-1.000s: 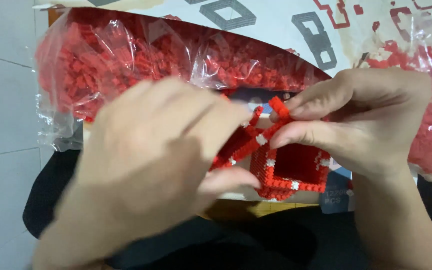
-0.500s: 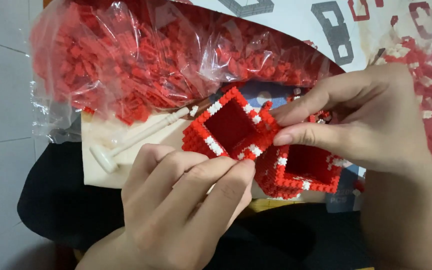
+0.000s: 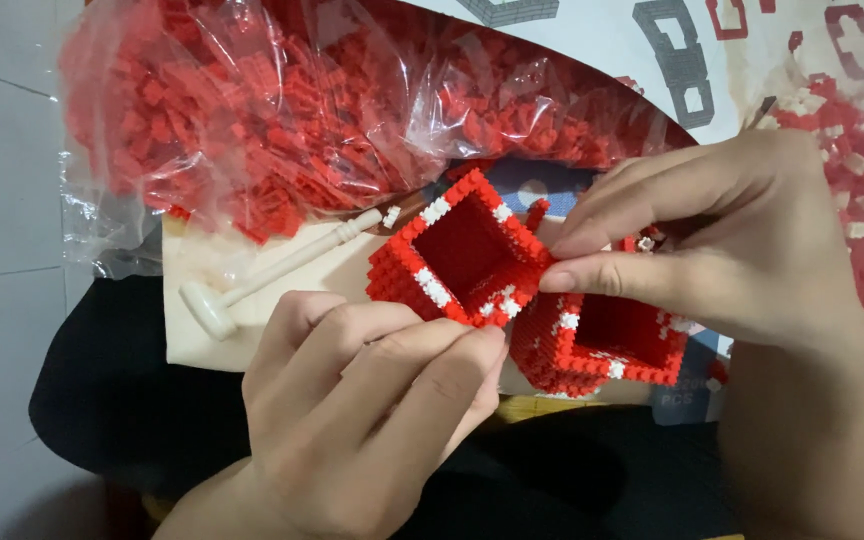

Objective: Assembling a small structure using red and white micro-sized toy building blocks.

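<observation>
A clear plastic bag (image 3: 282, 120) full of small red bricks lies on a pale board (image 3: 202, 260) beside a white mallet (image 3: 272, 270). Both hands pinch a red brick model (image 3: 512, 290) of two open boxes: left hand (image 3: 372, 400) below, right hand (image 3: 712, 240) above. Grey floor tiles (image 3: 2, 200) lie at the left.

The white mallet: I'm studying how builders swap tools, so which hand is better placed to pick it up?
Probably the left hand: it lies nearest the white mallet and only touches the red block box with its fingertips, while the right hand pinches the box's corner.
</observation>
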